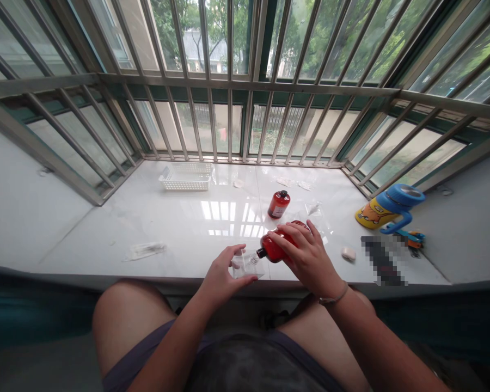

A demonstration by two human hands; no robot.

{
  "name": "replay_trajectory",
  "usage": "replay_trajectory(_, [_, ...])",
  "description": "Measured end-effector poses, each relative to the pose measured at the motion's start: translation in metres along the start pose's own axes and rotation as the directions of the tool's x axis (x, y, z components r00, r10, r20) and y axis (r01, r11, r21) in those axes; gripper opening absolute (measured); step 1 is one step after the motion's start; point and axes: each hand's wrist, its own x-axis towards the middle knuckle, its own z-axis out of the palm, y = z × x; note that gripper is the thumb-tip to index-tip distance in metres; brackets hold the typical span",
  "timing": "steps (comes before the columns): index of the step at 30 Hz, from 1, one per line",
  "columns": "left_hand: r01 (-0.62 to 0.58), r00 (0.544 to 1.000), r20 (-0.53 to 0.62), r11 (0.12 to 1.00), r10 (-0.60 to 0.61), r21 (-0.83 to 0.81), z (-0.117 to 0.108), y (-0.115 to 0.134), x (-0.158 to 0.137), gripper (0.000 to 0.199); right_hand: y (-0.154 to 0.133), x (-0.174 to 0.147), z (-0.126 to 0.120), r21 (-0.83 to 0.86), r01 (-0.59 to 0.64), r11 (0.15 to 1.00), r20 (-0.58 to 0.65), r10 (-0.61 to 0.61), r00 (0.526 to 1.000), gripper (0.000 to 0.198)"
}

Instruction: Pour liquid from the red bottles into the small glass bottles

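As a red bottle (274,249) is tipped, a clear container (245,268) is held at its neck

While the red bottle is gripped by the right hand (304,255), its fingers wrapped around the body, the black neck is pointed down leftward at the clear container; whether they touch cannot be told. The container is pinched between thumb and fingers of the left hand (222,272), just above the front edge of the white window ledge (188,234). Its contents cannot be made out, nor whether the red belongs to glass or liquid. A second red bottle (279,204) is stood upright behind, black-capped. A white perforated basket (187,178) is set near the window bars (230,117), and a yellow-and-blue flask (389,207) is placed at the right. Trees (335,41) are seen outside.
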Motion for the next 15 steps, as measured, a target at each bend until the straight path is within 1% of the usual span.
replay_trajectory(6, [0.005, 1.0, 0.006, 1.0, -0.005, 0.006, 0.0003, -0.0027, 0.0002, 0.074, 0.0008, -0.0008, 0.0008, 0.002, -0.007, 1.0, 0.0, 0.007, 1.0, 0.064])
replay_trajectory(15, [0.005, 1.0, 0.006, 1.0, -0.005, 0.02, -0.0001, -0.0017, 0.0002, 0.073, 0.0008, -0.0013, 0.0008, -0.019, 0.001, 1.0, -0.003, -0.001, 1.0, 0.058])
